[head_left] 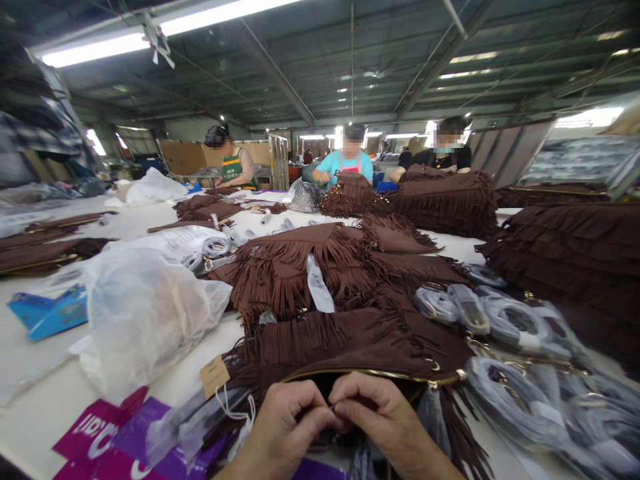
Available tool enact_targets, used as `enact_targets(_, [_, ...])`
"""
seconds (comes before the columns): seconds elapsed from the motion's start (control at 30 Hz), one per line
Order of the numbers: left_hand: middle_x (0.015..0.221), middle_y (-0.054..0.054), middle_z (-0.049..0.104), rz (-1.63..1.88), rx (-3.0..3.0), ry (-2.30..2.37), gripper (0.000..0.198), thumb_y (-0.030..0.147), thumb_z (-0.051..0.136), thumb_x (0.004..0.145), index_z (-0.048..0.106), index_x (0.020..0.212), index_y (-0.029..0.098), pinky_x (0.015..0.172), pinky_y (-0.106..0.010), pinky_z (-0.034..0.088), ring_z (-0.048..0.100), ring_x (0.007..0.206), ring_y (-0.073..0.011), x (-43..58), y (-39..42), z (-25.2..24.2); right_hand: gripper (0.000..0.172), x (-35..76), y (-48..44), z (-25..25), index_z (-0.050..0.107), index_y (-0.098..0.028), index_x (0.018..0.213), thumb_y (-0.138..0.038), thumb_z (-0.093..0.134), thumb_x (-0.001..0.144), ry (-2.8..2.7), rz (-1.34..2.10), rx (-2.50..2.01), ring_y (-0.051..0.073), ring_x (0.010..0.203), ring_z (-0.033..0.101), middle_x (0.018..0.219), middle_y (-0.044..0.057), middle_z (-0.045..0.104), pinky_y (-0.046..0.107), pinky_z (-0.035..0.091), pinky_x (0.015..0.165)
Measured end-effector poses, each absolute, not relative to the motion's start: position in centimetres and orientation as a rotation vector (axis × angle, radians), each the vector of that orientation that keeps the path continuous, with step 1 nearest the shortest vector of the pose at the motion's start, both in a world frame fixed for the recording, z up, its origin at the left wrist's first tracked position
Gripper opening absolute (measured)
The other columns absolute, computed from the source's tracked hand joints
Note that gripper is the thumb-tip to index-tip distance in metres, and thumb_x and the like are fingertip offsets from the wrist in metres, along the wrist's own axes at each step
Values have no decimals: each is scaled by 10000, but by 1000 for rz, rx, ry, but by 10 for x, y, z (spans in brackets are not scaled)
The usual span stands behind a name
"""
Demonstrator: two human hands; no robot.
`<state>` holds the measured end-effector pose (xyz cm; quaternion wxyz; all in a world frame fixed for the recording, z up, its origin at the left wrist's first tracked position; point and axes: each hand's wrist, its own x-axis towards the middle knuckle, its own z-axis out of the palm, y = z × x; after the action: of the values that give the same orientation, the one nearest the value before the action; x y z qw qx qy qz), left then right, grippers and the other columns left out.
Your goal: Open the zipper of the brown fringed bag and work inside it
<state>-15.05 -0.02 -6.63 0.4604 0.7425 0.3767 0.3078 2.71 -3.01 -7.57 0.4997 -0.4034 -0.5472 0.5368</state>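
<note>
A brown fringed bag [350, 340] lies in front of me, its gold zipper [380, 373] open along the near edge. Over this opening my left hand [295, 423] and my right hand [377, 417] meet, thumbs and forefingers pinched together. Whatever is between the fingertips is too small and covered to make out. A tan paper tag [214, 377] on white string lies left of the bag's opening. From the right end of the zipper hangs a pull wrapped in clear plastic [434, 417].
Wrapped straps [525, 400] are heaped at right, below a tall stack of brown fringed bags [575, 267]. More fringed bags [300, 267] lie ahead. At left are a white plastic bag [145, 313], a blue tape dispenser [50, 310] and purple cards [105, 433]. Several co-workers stand across the table.
</note>
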Motion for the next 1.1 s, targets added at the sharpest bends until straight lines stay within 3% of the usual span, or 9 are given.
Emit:
enact_targets(0.17, [592,-1,639,732,1842,923,241,238,587,826,664,616,149,577,-187,380,526,557,-112,-151,-1,-64,154,27,-30,-78,673,-177,680,-204,625,824,-1459,1171,-1012,132,609,588,637,-16,626,209,460,603])
enact_targets(0.33, [713,-18,660,699,1942,873,225,219,503,883,677,753,157,648,-194,408,582,680,-136,-156,-2,-62,135,28,-30,-81,681,-180,740,-204,601,846,-1489,1129,-1074,140,600,626,636,-11,669,205,475,599])
enact_targets(0.77, [598,22,559,890,2120,922,205,143,446,850,527,664,178,556,-181,360,512,559,-105,-151,-7,-71,197,25,-32,-86,567,-209,755,-104,498,906,-1736,781,-947,129,679,571,733,-18,597,202,429,656])
enact_targets(1.1, [621,13,583,987,2122,902,217,154,420,889,527,702,182,561,-175,387,547,572,-109,-150,-5,-83,209,21,-31,-88,524,-220,754,-121,459,926,-1723,630,-929,123,655,548,726,-24,564,195,429,623])
